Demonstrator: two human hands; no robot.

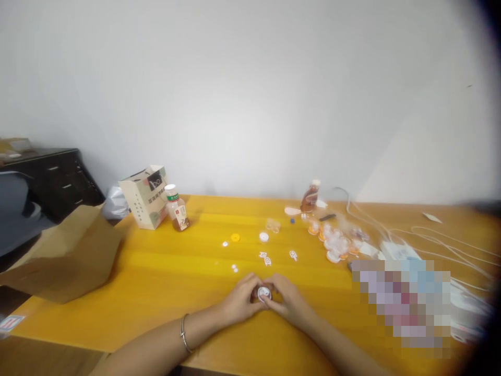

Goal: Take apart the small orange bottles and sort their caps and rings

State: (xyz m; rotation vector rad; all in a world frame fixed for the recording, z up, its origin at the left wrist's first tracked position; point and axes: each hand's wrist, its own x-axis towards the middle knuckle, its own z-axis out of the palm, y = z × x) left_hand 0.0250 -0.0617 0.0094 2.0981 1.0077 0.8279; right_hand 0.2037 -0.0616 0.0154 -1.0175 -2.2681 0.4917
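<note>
Near the front of the yellow wooden table (164,282), both my hands close around a small round white disc (264,293) with dark markings. My left hand (243,300) curls around its left side, fingertips on the rim. My right hand (288,298) grips the other side, its thumb lying over the disc's face. Beyond my hands lie white cut-out pieces (267,261), another small cut-out (293,255), a white round piece (264,237) and a yellow ring-like disc (235,237). Small white dots (234,267) are scattered to the left.
At the left stand a brown paper bag (74,250), a printed carton bag (146,203) and a bottle with a white cap (177,209). A brown bottle (310,197), a heap of clear and orange round pieces (336,244) and white cables (442,245) occupy the right.
</note>
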